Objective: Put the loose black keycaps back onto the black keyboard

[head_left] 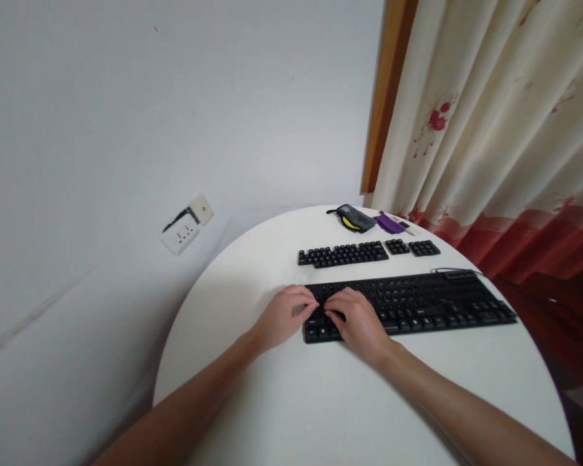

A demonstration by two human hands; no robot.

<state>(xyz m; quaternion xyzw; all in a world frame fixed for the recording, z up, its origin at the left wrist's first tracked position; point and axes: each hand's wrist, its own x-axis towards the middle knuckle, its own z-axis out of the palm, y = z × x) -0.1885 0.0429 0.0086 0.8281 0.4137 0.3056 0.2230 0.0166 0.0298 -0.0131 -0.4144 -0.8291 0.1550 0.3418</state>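
Observation:
A black keyboard [437,304] lies on the white round table [282,401], and part of its upper rows looks stripped of keycaps. Over its left end, my left hand [286,314] has thumb and fingers pinched together. My right hand [357,320] is pinched just to the right, its fingertips close to those of the left. Whatever sits between the fingers is too small or hidden to make out. Behind the keyboard, loose black keycaps stand grouped in rows: a long block [344,254], a small block [397,246] and another block [424,248] at the right.
At the table's far edge lie a dark pouch with a yellow part [357,219] and a purple cloth [388,224]. The keyboard's cable [454,269] curls behind its right end. A wall with a socket [181,234] is at left; a curtain [466,129] hangs at right.

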